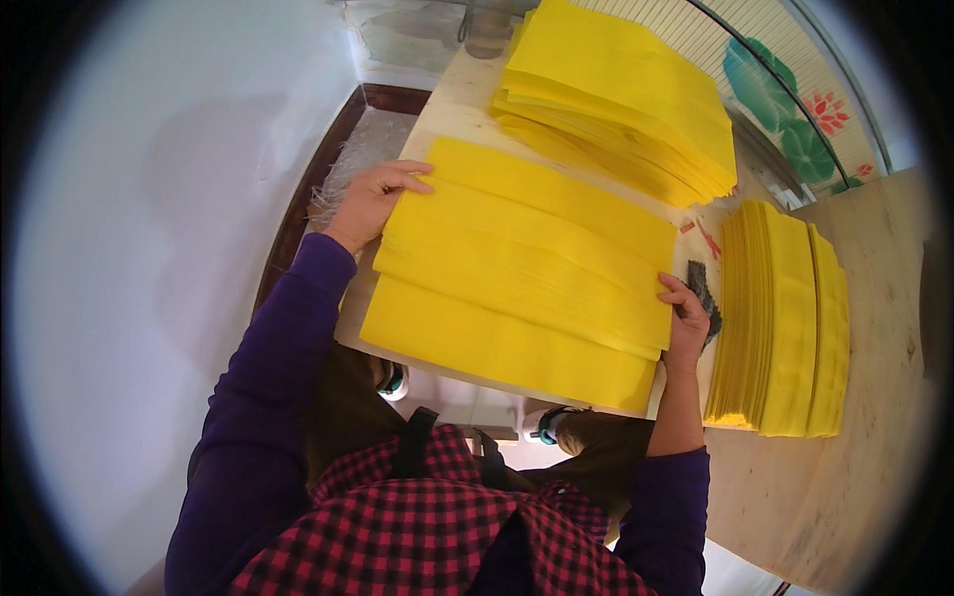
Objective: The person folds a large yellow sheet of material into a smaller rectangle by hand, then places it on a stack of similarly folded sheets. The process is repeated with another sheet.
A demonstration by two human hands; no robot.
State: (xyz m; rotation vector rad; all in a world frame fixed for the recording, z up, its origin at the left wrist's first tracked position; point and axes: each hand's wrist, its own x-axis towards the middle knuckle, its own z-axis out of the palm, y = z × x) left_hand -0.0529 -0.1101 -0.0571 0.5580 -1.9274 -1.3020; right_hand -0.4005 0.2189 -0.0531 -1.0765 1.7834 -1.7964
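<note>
At far left, translucent plastic-like material is edged by a reddish-brown border. The left hand is set at the upper left edge of the central yellow sheets, its fingertips laid over them; whether it is clamped cannot be told. These fabric-like sheets are spread in overlapping, stepped layers on the near part of a pale wooden tabletop. Behind them, a jar-like translucent container is cut off by the upper rim, its contents unclear, and a rear yellow stack is piled unevenly. The right hand is curled at the right edge of the central sheets; its closure likewise cannot be told. Beside it, a dark grey piece and red scraps are seen. Farther right, a yellow stack with a dark gap is placed below a slatted panel printed with green leaves and red flowers.
</note>
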